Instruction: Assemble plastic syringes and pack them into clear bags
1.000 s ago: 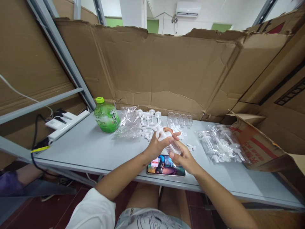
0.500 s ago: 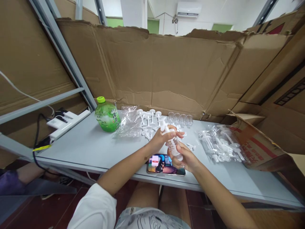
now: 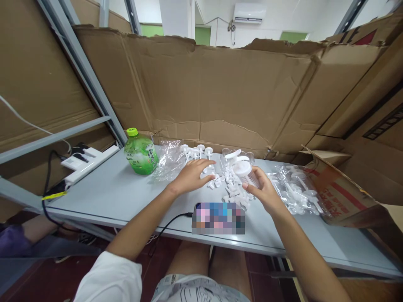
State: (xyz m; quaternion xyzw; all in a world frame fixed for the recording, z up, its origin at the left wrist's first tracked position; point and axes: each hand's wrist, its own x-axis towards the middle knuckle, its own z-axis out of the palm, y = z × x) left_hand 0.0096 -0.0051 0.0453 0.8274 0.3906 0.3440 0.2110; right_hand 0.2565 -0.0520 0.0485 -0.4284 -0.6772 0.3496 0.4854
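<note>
In the head view, my right hand (image 3: 263,191) is closed round a clear ribbed plastic cylinder (image 3: 254,179) with a round white end, tilted toward the upper left. Slim white pieces stick out just beyond that end. My left hand (image 3: 191,176) is apart from it, fingers spread and holding nothing, just in front of white stemmed pieces with round tops (image 3: 208,150). Small white plastic parts (image 3: 234,191) lie scattered between and below the hands. Clear ribbed cups stand at the back, partly hidden by the held piece.
A phone (image 3: 218,218) with a black cable lies at the table's front edge. A green bottle (image 3: 141,154) and a clear plastic bag (image 3: 168,161) are at left, near a power strip (image 3: 92,165). Bagged white parts (image 3: 294,191) and a cardboard box (image 3: 343,193) are at right. Cardboard (image 3: 217,88) walls the back.
My hands were together on the clear cylinder. The left hand has let go and moved left, fingers spreading. The right hand has carried the cylinder up and right. The phone's cable now shows.
</note>
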